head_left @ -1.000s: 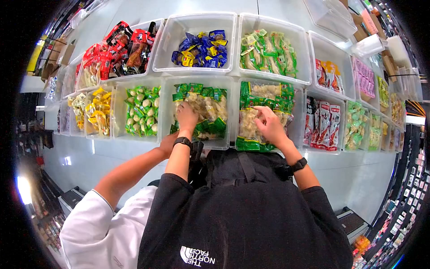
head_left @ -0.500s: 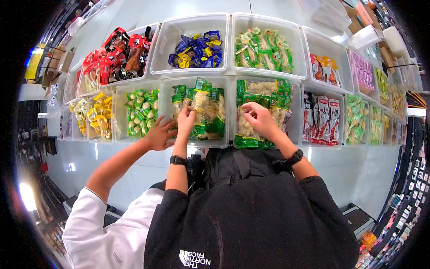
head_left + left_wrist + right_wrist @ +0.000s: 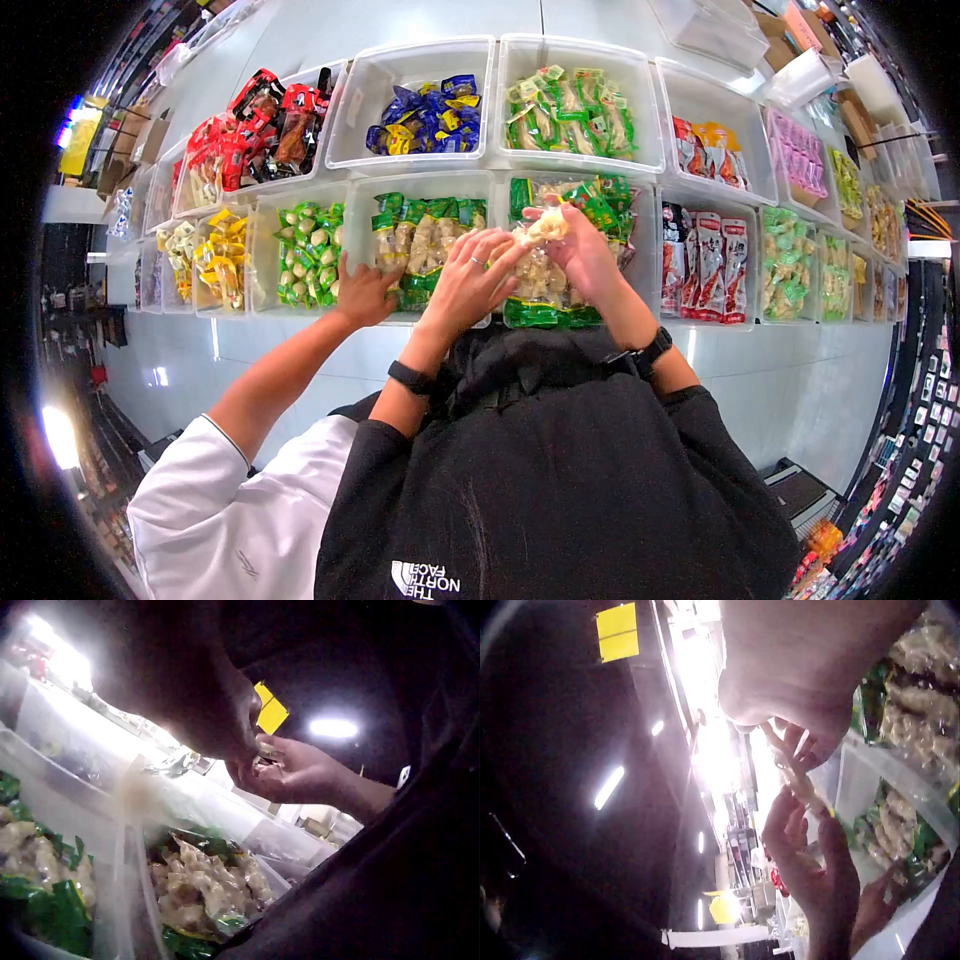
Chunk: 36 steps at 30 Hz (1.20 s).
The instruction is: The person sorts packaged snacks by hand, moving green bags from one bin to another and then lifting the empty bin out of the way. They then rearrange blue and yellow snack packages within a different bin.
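A small clear packet of pale, knobbly food is held up over the right-hand front bin of green-edged packets. My right hand grips it from the right with fingers curled, seen also at the top of the right wrist view. From the left, my left hand, wearing a ring, meets it. In the right wrist view my left finger and thumb pinch the packet's lower end. Below lie larger packets of the same pale food. Another person's hand reaches into the neighbouring bin of similar packets.
Clear plastic bins stand in two rows. Behind are blue-yellow packets, green packets and red-black packets. Green egg-like packets lie to the left, red-white pouches to the right. The other person's white sleeve is close on my left.
My left hand has left the middle front bin and moved right to my right hand. My right hand has raised the packet. The other person's hand has moved into the middle front bin.
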{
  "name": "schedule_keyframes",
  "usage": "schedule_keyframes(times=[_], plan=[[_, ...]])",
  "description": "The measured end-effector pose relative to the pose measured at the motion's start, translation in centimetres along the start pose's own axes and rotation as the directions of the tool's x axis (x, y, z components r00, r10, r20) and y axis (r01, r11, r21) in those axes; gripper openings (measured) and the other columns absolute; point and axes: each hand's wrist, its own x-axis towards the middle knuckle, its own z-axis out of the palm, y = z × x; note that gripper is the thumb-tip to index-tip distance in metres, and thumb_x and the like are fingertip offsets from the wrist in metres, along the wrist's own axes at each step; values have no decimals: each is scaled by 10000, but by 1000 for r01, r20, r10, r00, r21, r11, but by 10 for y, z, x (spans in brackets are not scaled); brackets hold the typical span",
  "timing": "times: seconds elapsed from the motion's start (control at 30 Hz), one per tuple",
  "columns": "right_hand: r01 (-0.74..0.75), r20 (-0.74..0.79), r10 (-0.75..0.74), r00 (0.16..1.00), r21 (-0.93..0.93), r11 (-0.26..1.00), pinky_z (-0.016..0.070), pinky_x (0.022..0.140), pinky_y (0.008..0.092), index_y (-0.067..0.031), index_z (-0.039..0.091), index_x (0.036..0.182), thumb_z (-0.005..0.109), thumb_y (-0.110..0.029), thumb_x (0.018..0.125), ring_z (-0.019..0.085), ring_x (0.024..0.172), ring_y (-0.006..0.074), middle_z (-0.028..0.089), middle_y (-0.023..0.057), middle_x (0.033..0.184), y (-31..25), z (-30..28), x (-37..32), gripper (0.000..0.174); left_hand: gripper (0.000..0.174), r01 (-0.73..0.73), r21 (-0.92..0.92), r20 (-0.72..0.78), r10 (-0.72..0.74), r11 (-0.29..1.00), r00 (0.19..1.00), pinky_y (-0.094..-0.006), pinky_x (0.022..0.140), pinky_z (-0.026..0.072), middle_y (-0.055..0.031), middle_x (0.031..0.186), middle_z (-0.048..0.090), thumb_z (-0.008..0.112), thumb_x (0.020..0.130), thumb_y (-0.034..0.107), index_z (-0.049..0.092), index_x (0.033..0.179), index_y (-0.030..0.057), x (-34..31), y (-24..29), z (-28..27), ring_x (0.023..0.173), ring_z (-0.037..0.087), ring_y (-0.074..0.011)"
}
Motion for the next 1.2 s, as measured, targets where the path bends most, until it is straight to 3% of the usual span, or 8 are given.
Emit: schedule_keyframes(times=[0.13,0.17,0.23,0.37,0.47,0.73,1.03,1.2], plan=[[29,-90,-25,996,54,998,483,833,349,-88,421,1238,377,-221,958,573,989,227,560,129,1144,-13,-22,-8,313,449,404,-601,104,-433,690,895,-356,942,375,-143,1203,474,529,881,236,394,1263,42,16,-29,37,1120,460,-228],[40,-120,-32,992,72,997,491,818,343,-95,420,1243,385,-221,956,575,984,222,563,120,1142,-15,-28,-10,316,419,633,-770,495,-555,76,669,-304,842,446,-94,1185,481,516,895,200,395,1266,48,17,-32,41,1033,503,-166],[73,-120,-71,990,13,997,506,780,330,-96,464,1211,422,-192,938,582,952,196,573,88,1116,-20,-45,-4,292,380,543,-817,554,-524,-194,647,-259,746,472,-59,1079,530,536,887,175,433,1231,51,20,-44,56,923,533,-120],[133,-287,-196,938,-226,965,505,773,310,-52,543,1113,500,-98,881,590,899,153,592,63,1047,-35,-62,17,240,344,535,-842,472,-568,-65,674,-247,724,469,-30,945,564,567,852,126,478,1177,55,38,-81,97,847,543,-104],[172,-215,-507,835,-773,611,479,642,277,-7,588,964,626,-96,751,605,709,143,641,51,839,-49,-94,41,234,325,593,-745,234,-712,306,662,-251,676,452,-56,861,586,583,781,54,511,1098,48,62,-80,95,753,545,-114],[-84,-79,-754,653,-996,31,488,672,371,-42,603,896,664,-150,691,635,745,290,654,125,778,-47,-118,65,239,98,629,-485,61,-694,608,718,-349,683,470,-143,727,598,535,691,25,575,781,25,79,-104,137,713,593,-284],[-100,-95,-701,707,-994,34,481,639,358,-20,563,954,641,-100,699,631,710,265,645,130,754,-45,-130,56,278,226,443,-303,-81,-486,844,870,-420,826,440,-213,1012,553,533,719,27,634,921,42,69,-97,130,942,536,-372],[-86,-138,-717,684,-990,109,428,707,343,-2,498,1016,649,-80,695,505,755,226,506,103,845,-38,-127,44,363,251,490,-364,-192,-578,792,793,-401,880,378,-178,1002,496,527,723,-1,578,965,44,42,-84,95,993,474,-350]])
